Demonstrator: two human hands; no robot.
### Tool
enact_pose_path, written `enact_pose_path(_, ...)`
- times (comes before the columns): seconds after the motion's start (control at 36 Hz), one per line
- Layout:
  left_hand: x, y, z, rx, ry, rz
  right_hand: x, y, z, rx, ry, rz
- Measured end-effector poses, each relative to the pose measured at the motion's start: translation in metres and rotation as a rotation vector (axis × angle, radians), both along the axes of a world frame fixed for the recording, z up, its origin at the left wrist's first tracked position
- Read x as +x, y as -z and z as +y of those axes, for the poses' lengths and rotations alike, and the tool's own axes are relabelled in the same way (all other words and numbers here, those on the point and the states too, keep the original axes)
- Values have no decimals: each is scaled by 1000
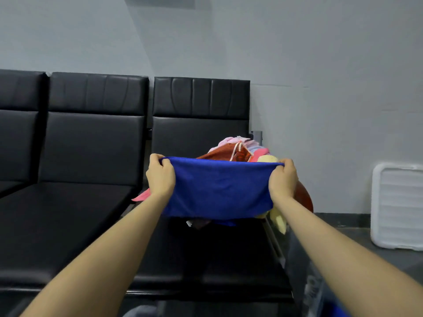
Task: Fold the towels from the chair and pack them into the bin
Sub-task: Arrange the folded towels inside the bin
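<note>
Two hands gripped one blue towel (217, 191), stretched level in the air above the chair (206, 248): left hand (160, 177) clenched on its left top corner, right hand (282, 179) on its right. Towel hung slack below the taut edge, in front of the heap of unfolded towels (242, 149) at the seat's far right. Clear bin (306, 277) stood near right, partly out of view. Advice for the fold: keep the top edge tight, bring corner to corner squarely, and hold the cloth clear of the heap. White tray (398, 207) leaned on the right wall.
</note>
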State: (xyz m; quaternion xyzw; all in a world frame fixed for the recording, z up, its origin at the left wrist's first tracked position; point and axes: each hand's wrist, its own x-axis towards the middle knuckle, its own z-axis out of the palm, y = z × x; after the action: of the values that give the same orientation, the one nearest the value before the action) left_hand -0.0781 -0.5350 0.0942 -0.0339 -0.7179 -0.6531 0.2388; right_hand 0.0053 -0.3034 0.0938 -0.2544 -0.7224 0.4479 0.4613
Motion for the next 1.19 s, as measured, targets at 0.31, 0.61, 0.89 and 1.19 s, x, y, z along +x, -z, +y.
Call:
enact_pose_path(0.31,-13,62,-3,-416,-10,-357,-1,51,-1,98,-23,-355)
enact_pose_path(0.61,-29,112,10,-616,-8,-570,-32,119,8,-19,-34,-677)
enact_pose_path(0.89,-46,129,16,-706,-136,-530,-53,133,18,73,41,-627)
enact_pose_path(1.19,-38,156,17,-1029,-235,-513,-65,165,-1,648,-171,-700)
